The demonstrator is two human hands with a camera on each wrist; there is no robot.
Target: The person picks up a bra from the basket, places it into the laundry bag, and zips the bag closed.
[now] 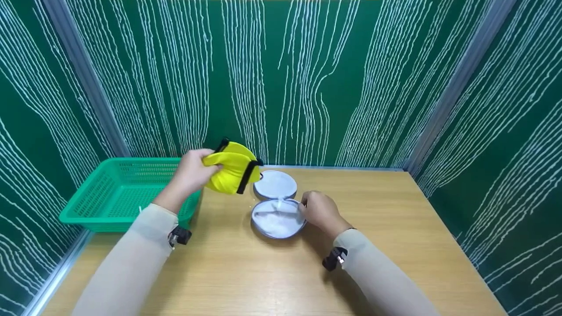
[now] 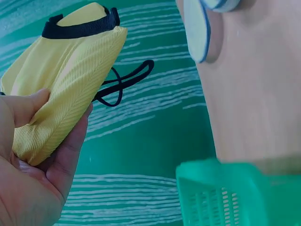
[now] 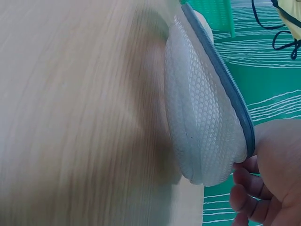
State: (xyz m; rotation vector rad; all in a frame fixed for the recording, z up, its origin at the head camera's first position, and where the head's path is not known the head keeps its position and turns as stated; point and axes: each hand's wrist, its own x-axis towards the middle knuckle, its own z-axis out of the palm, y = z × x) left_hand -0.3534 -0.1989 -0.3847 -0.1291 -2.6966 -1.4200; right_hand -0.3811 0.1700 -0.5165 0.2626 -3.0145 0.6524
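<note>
My left hand (image 1: 193, 171) holds a folded yellow cloth piece (image 1: 228, 175) with black bands up above the table, thumb on top and fingers underneath. A thin black cord (image 2: 127, 81) loops from it in the left wrist view. To its right, a round white mesh zip case (image 1: 277, 228) lies unzipped on the table, its lid (image 1: 275, 184) folded back towards the wall. A pale strap crosses the inside of the near half. My right hand (image 1: 322, 210) pinches the right rim of that half. In the right wrist view, the mesh side and grey zip edge (image 3: 225, 80) show beside the fingers.
A green plastic basket (image 1: 77, 216) stands at the table's left side, partly behind my left forearm. The wooden table (image 1: 272, 281) ends at green walls (image 1: 298, 87) with white wavy lines. Each wrist carries a small black camera (image 1: 179, 237).
</note>
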